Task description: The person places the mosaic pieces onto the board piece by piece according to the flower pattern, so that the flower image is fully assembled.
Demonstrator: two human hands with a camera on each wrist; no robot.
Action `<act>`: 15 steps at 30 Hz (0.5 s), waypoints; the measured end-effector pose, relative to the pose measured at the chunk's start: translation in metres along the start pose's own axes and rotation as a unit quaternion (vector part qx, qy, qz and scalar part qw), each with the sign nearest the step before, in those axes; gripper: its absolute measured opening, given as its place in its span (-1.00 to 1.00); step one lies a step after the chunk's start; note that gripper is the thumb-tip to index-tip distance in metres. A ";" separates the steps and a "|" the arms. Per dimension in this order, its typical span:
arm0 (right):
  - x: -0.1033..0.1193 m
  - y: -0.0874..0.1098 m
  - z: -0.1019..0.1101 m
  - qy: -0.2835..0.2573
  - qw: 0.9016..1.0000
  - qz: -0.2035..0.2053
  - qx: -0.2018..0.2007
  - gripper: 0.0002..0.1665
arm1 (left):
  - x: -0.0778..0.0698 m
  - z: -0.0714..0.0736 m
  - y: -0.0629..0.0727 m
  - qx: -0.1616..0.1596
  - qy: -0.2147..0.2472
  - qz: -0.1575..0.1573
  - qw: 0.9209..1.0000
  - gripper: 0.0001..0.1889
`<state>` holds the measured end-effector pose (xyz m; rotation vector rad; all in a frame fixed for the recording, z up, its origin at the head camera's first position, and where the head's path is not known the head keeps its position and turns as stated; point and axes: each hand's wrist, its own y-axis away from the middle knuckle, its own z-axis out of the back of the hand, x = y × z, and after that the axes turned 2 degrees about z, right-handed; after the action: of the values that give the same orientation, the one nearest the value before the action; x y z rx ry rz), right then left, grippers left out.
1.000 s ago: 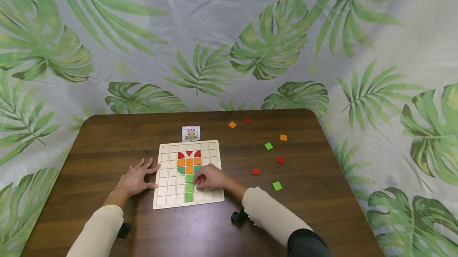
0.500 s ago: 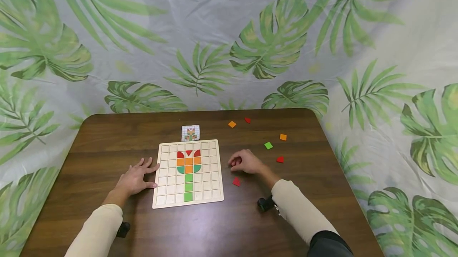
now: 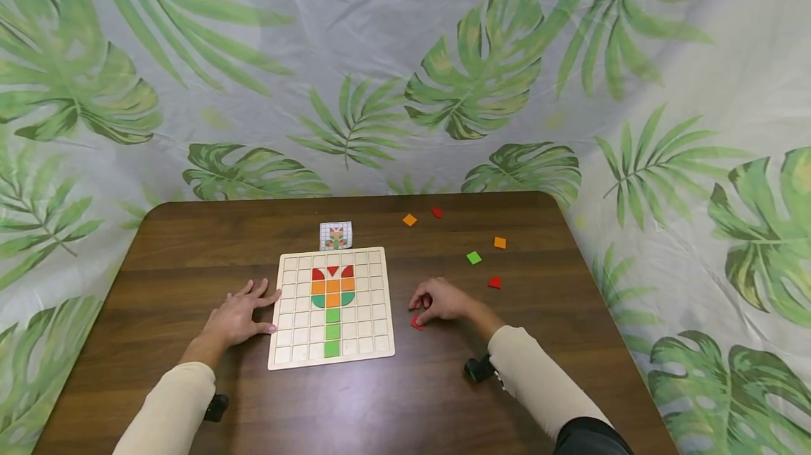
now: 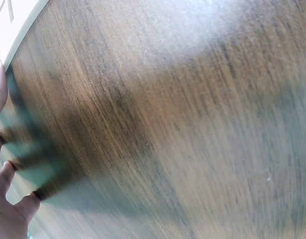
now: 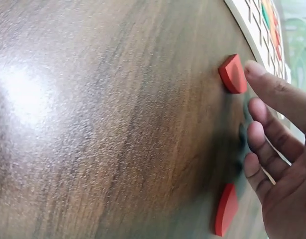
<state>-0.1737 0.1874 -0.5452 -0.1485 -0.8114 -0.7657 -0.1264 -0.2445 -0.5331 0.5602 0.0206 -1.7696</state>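
Observation:
A light wooden grid board (image 3: 370, 307) bears a tulip shape of red, orange, teal and green tiles (image 3: 332, 286). My left hand (image 3: 236, 315) lies spread on the table at the board's left edge, its thumb and a fingertip at the rim; in the left wrist view, fingers (image 4: 8, 199) show beside it. Right of the board, my right hand (image 3: 440, 300) is over a red tile (image 3: 416, 322). Its thumb tip is close to that tile in the right wrist view, and the other fingers curl loosely with nothing seen between them. A second red tile (image 5: 226, 211) lies near the little finger.
A small printed pattern card (image 3: 336, 236) lies behind the board. Loose tiles are scattered to the right: orange ones (image 3: 410, 220), a green one (image 3: 474, 258), and red ones (image 3: 495, 282). A leaf-print cloth (image 3: 380, 75) hangs behind the dark wooden table (image 3: 190, 251).
My right hand has left the board, moved right over the table, then dropped slightly nearer to me, to the red tile. The left hand has kept its place.

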 end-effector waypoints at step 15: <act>0.000 0.003 -0.007 0.036 0.999 -0.015 0.026 -0.70 | 0.001 -0.001 -0.001 0.006 0.008 0.010 1.000 -0.12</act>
<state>-0.1677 0.1873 -0.5494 -0.0624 -0.7664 -0.7742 -0.1270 -0.2452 -0.5342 0.5822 0.0155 -1.7465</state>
